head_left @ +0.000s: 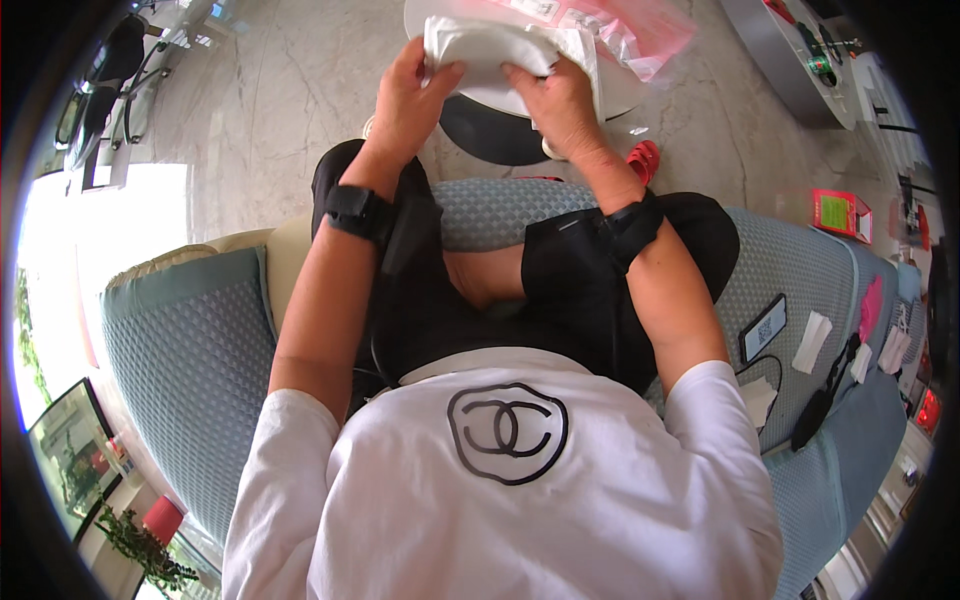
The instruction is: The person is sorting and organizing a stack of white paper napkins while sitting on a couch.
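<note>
A white sheet (pixel 485 68) is held in front of the body by both hands, at the far ends of the outstretched forearms. Its near left part is gripped by the left hand (pixel 410 100), with the thumb laid on the upper face. Its right part is pinched by the right hand (pixel 563 105), with the thumb likewise on top. The sheet is bowed between the two grips; whether it is paper or cloth cannot be determined. Further white sheets (pixel 586 50) are seen beneath and just beside the right fingers. Below both hands, a round white tabletop (pixel 620 95) is partly covered. Crumpled pink plastic packaging (pixel 640 35) is found beyond the right hand, to its right. A black band (pixel 360 212) is worn on the left wrist, and a matching dark band (pixel 633 230) on the right. Well apart from the right hand, nearer the body and to its right, a phone (pixel 764 328) and a white strip (pixel 812 342) are borne by a blue quilted cover (pixel 790 270).
</note>
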A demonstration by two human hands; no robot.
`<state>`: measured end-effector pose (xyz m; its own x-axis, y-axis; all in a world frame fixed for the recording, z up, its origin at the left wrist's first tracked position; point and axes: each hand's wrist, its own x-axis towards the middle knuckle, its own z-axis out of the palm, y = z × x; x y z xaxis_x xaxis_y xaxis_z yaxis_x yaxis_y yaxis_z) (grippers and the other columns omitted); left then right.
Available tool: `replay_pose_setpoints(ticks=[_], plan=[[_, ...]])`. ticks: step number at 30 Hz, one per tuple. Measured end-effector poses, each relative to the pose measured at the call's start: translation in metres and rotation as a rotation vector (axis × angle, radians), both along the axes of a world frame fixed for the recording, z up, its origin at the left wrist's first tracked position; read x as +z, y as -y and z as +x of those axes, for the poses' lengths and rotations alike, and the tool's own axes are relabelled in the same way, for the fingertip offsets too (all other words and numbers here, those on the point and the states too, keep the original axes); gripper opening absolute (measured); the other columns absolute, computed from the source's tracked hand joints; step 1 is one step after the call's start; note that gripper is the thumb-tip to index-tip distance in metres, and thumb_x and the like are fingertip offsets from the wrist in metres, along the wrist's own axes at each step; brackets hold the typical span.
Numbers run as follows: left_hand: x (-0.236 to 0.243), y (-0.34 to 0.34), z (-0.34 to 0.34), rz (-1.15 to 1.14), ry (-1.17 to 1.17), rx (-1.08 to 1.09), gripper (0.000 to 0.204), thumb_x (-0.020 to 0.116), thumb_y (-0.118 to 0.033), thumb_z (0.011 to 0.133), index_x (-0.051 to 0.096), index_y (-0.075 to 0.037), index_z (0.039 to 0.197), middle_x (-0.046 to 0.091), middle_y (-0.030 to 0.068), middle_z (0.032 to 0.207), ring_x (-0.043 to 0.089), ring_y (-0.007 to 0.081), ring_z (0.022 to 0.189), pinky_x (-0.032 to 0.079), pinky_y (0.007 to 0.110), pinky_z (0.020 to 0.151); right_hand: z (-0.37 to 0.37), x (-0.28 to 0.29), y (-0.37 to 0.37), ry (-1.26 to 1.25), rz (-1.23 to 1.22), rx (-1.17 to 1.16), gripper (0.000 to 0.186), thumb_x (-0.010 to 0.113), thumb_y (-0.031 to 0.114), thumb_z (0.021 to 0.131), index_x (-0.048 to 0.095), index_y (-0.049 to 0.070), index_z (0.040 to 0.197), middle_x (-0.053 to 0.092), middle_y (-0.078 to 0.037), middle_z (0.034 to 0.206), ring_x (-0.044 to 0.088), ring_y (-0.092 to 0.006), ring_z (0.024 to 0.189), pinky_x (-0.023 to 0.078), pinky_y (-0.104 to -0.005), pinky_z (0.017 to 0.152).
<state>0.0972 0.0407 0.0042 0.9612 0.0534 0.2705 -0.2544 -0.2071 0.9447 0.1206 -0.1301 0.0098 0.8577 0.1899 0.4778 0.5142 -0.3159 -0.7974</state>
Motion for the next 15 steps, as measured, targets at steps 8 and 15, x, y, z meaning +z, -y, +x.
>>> replay_pose_setpoints(ticks=[8,15], plan=[[-0.047,0.000,0.045,0.218,-0.030,0.018,0.040,0.058,-0.010,0.078,0.047,-0.005,0.116,0.057,0.0136,0.108,0.052,0.0239,0.105,0.040,0.031,0.088,0.034,-0.037,0.010,-0.211,-0.064,-0.131,0.024,0.061,0.012,0.074,0.057,0.005,0.096,0.063,-0.014,0.085,0.061,-0.0314,0.079,0.049,-0.0346,0.070],[-0.039,0.012,0.041,0.187,0.056,0.017,0.049,0.056,-0.006,0.077,0.041,-0.014,0.123,0.057,0.0107,0.108,0.055,0.0263,0.101,0.042,0.032,0.086,0.030,-0.030,0.006,0.066,-0.182,-0.044,0.026,0.061,0.008,0.071,0.059,0.008,0.097,0.062,-0.012,0.089,0.058,-0.0290,0.085,0.046,-0.0353,0.076]])
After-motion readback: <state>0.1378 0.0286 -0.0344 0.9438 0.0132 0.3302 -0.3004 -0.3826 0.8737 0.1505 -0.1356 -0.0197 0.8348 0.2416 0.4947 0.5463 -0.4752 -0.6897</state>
